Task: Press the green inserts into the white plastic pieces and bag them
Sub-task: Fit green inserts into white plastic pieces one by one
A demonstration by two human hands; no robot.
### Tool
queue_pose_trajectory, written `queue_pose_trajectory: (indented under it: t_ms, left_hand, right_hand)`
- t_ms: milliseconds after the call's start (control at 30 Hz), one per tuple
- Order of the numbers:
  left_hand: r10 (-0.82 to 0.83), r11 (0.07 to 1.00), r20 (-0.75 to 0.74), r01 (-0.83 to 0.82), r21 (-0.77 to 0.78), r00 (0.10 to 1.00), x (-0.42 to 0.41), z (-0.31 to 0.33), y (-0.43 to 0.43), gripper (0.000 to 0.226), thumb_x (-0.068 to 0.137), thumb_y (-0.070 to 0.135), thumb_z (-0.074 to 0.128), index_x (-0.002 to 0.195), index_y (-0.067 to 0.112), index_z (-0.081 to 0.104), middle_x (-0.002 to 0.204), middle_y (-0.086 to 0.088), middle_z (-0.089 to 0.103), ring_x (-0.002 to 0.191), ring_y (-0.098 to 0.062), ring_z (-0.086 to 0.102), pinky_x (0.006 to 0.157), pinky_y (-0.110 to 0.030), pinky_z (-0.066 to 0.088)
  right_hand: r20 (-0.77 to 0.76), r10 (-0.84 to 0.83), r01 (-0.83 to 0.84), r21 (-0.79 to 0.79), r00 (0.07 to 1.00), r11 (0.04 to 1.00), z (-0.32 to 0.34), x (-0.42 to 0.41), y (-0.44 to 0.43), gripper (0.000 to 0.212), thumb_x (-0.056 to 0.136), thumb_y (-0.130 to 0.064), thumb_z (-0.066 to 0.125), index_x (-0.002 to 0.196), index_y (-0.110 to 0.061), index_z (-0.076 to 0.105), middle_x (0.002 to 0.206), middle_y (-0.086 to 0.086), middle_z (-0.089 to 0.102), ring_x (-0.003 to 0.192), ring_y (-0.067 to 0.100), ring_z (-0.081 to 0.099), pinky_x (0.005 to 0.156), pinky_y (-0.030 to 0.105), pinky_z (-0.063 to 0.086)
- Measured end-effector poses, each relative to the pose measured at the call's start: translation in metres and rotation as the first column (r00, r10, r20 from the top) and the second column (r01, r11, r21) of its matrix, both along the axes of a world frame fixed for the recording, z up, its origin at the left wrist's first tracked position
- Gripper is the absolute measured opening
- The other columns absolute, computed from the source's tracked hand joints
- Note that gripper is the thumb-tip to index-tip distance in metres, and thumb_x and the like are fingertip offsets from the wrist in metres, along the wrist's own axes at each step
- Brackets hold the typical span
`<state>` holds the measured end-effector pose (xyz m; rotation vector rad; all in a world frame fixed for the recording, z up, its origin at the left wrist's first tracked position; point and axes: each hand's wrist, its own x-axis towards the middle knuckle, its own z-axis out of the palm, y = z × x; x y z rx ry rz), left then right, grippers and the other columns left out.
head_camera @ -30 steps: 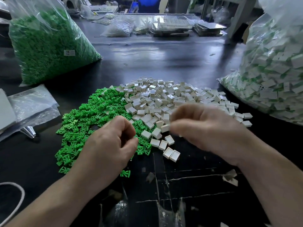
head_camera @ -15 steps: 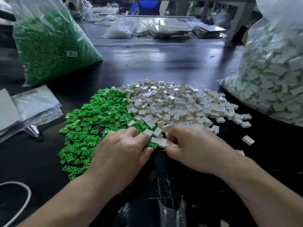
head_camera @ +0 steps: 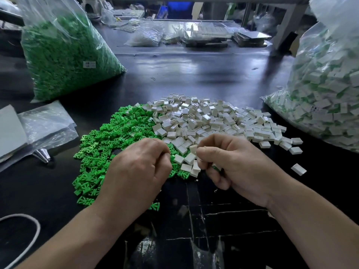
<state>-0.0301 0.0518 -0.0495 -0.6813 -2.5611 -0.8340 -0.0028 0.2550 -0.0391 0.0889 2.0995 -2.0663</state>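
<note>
A heap of green inserts (head_camera: 108, 144) lies on the black table, touching a heap of white plastic pieces (head_camera: 213, 121) to its right. My left hand (head_camera: 139, 169) hovers over the near edge where the heaps meet. Its fingers are curled and its fingertips pinch together on what looks like a green insert, mostly hidden. My right hand (head_camera: 235, 166) is beside it, fingers curled round a white piece with a bit of green showing beneath (head_camera: 215, 167). The two hands are a little apart.
A big clear bag of green inserts (head_camera: 64, 55) stands at the back left. A big bag of assembled white-and-green pieces (head_camera: 326, 94) stands on the right. Flat empty plastic bags (head_camera: 44, 123) lie at the left, a white cord (head_camera: 29, 230) at the near left. A stray white piece (head_camera: 298, 169) lies right.
Both hands dipped down into the near edge of the heaps half a second ago. They have since lifted and now hold small parts close together above the table.
</note>
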Motion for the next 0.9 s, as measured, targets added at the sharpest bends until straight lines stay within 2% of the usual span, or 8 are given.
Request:
queue_pose_trajectory:
  t_ms: [67,133,267,400,500,600,700,900]
  left_hand:
    - [-0.029,0.966,0.2,-0.024,0.258,0.979,0.0023,0.0008,-0.0003,0.015,0.094,0.028,0.054,0.085,0.029,0.066,0.071,0.009,0.067,0.067,-0.006,0.063,0.056,-0.014,0.046]
    - [-0.161,0.865,0.383,-0.057,0.499,0.91,0.0054,0.0017,0.0,0.016,0.093,0.02,0.057,0.085,0.029,0.068,0.076,0.006,0.072,0.065,-0.005,0.067,0.054,-0.012,0.049]
    - [-0.358,0.726,0.474,-0.079,0.683,0.805,0.0068,0.0033,0.0007,0.02,0.093,0.01,0.059,0.086,0.025,0.071,0.077,-0.008,0.073,0.063,-0.014,0.067,0.056,-0.018,0.051]
    - [-0.473,0.622,0.465,-0.091,0.778,0.748,0.0071,0.0025,0.0025,0.01,0.083,0.013,0.068,0.087,0.021,0.072,0.082,-0.012,0.073,0.067,-0.019,0.067,0.054,-0.022,0.052]
    - [-0.508,0.569,0.459,-0.116,0.814,0.728,0.0064,0.0034,0.0016,0.009,0.08,0.019,0.065,0.085,0.021,0.072,0.082,-0.014,0.072,0.065,-0.018,0.066,0.05,-0.022,0.05]
    - [-0.519,0.557,0.454,-0.116,0.822,0.725,0.0054,0.0038,0.0004,0.009,0.079,0.021,0.066,0.086,0.021,0.073,0.085,-0.016,0.072,0.069,-0.02,0.067,0.053,-0.024,0.051]
    - [-0.524,0.57,0.457,-0.104,0.815,0.719,0.0063,0.0048,0.0002,0.009,0.08,0.022,0.066,0.086,0.023,0.072,0.087,-0.015,0.073,0.069,-0.018,0.067,0.052,-0.024,0.05]
    - [-0.519,0.591,0.454,-0.079,0.803,0.724,0.0087,0.0072,-0.0015,0.006,0.081,0.022,0.07,0.087,0.022,0.072,0.087,-0.013,0.074,0.07,-0.018,0.067,0.053,-0.022,0.05]
  right_hand:
    - [0.025,0.039,-0.036,-0.099,0.999,0.994,0.0022,0.0006,-0.0042,0.015,0.088,-0.027,0.075,0.074,-0.026,0.069,0.073,0.008,0.065,0.047,0.012,0.049,0.037,0.021,0.037]
    - [0.033,0.06,-0.055,-0.142,0.998,0.988,0.0034,0.0015,-0.0064,0.016,0.078,-0.036,0.079,0.071,-0.026,0.068,0.067,0.007,0.062,0.042,0.012,0.045,0.036,0.019,0.033]
    - [0.011,0.093,-0.089,-0.212,0.996,0.973,0.0029,0.0026,-0.0081,0.017,0.073,-0.034,0.081,0.076,-0.022,0.069,0.055,0.003,0.054,0.035,0.011,0.037,0.033,0.016,0.028]
    - [0.002,0.086,-0.079,-0.351,0.996,0.933,0.0015,0.0016,-0.0075,0.013,0.077,-0.021,0.082,0.088,-0.018,0.077,0.066,0.005,0.06,0.045,0.012,0.048,0.038,0.019,0.036]
    - [-0.005,0.079,-0.075,-0.379,0.997,0.922,-0.001,0.0013,-0.0073,0.017,0.082,-0.015,0.071,0.097,-0.017,0.078,0.076,0.008,0.067,0.053,0.013,0.055,0.043,0.023,0.042]
    - [-0.028,0.072,-0.077,-0.386,0.997,0.919,-0.0029,0.0009,-0.0088,0.025,0.081,-0.009,0.071,0.106,-0.013,0.072,0.083,0.013,0.069,0.053,0.014,0.056,0.043,0.023,0.042]
    - [-0.058,0.094,-0.108,-0.353,0.994,0.929,-0.0025,0.0007,-0.0099,0.015,0.08,-0.011,0.074,0.094,-0.015,0.075,0.085,0.014,0.068,0.053,0.013,0.056,0.043,0.023,0.042]
    - [-0.088,0.119,-0.138,-0.263,0.989,0.955,-0.0046,0.0024,-0.0096,0.011,0.088,-0.018,0.07,0.095,-0.025,0.074,0.073,0.007,0.064,0.046,0.012,0.05,0.037,0.021,0.038]
